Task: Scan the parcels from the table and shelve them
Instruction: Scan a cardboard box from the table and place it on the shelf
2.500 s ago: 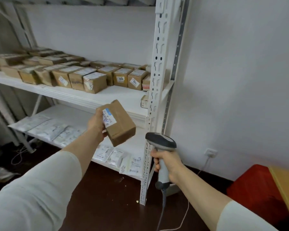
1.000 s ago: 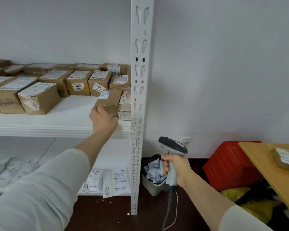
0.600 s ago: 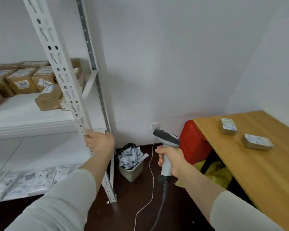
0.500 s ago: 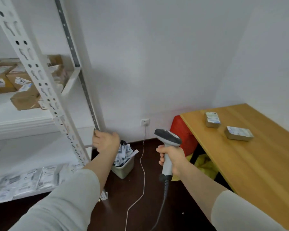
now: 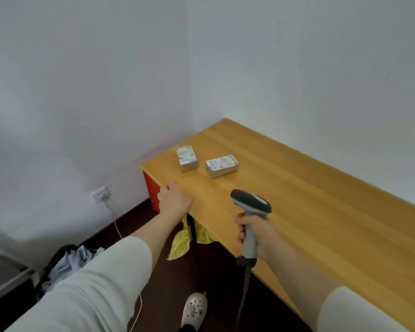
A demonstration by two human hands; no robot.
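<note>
Gripping the scanner (image 5: pixel 250 204) by the handle, your right hand (image 5: pixel 255 232) is hovering over the table (image 5: pixel 321 224) edge. Your left hand (image 5: pixel 175 202) is hanging loosely curled, holding nothing, at the table corner. A first parcel (image 5: pixel 188 158) and a second parcel (image 5: pixel 222 165) are lying side by side beyond it.

Two plain white walls (image 5: pixel 82 92) meet in a corner behind a long wooden table (image 5: pixel 333 224), which stands along the right-hand wall. Soft, even light lies over them. The floor (image 5: pixel 206 274) is dark brown. A red box (image 5: pixel 151 191) sits under the table's left end, with yellow fabric (image 5: pixel 181 245) just beside it. A white socket (image 5: pixel 101 194) low on the left wall holds a white cable (image 5: pixel 116 227). A bin (image 5: pixel 65 259) of crumpled paper stands nearby.
</note>
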